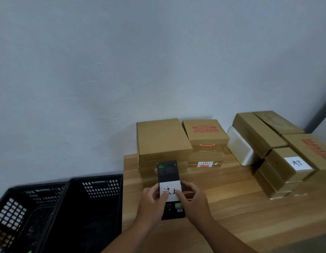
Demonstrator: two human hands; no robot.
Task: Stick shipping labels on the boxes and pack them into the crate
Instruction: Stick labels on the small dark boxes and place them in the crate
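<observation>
while the left hand and right hand grip a slim black box, pressing its white paper label, most brown cardboard boxes appear unlabelled, unpacked.

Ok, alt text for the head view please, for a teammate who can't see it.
The left hand and right hand hold a black box at a wooden table, thumbs pressing a white handwritten label onto it. Cardboard boxes are stacked behind and to the right, one already labelled; two black crates sit left of the table.
</observation>
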